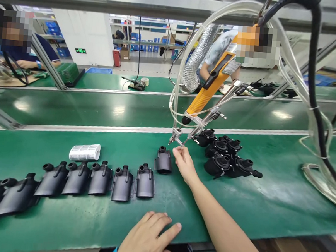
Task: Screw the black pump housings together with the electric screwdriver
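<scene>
My right hand (184, 164) reaches forward, its fingertips pinched at the metal tip (176, 138) of a hanging orange electric screwdriver (210, 84). Whether it grips the tip or something small I cannot tell. Just left of the hand stands a single black plastic housing (163, 160). My left hand (147, 239) rests flat and empty on the near edge of the green bench mat (90, 221). A row of several black housings (100, 179) lies to the left along the mat.
A pile of black round-capped parts (226, 156) sits right of the screwdriver tip. A white label roll (84, 151) lies behind the row. Clear hoses and a black cable (313, 87) hang at right. Two other people work at benches beyond the conveyor.
</scene>
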Demonstrator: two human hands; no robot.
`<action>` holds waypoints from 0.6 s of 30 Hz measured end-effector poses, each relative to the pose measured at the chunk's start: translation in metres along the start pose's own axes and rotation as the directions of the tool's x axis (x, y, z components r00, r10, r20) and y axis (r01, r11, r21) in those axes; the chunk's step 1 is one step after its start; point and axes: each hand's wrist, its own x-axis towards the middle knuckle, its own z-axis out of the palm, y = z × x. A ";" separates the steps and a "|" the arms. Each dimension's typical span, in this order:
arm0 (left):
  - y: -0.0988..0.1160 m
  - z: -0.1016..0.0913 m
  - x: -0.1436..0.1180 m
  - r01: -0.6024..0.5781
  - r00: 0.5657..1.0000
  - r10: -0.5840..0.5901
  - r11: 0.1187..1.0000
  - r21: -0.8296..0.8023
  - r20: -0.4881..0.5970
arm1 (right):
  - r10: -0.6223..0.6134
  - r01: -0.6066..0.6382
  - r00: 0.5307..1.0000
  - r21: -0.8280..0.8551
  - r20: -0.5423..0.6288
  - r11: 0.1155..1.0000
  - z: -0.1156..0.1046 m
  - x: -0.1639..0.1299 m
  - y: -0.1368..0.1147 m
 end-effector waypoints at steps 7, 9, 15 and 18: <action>-0.001 0.008 -0.001 0.015 1.000 -0.015 0.999 0.032 -0.003 | -0.103 0.112 0.985 -0.051 0.141 0.992 0.034 0.003 -0.010; -0.002 0.007 -0.002 0.006 1.000 -0.006 0.999 0.054 -0.004 | -0.142 0.152 0.981 -0.071 0.131 0.986 0.059 0.012 -0.016; -0.005 0.007 -0.004 -0.008 0.999 0.010 0.998 0.063 -0.031 | -0.335 0.340 0.940 -0.208 0.061 0.917 0.036 -0.005 -0.041; -0.003 0.008 -0.002 0.006 0.999 -0.005 0.999 0.032 -0.040 | -0.400 0.251 0.864 -0.426 -0.306 0.869 -0.040 -0.021 -0.039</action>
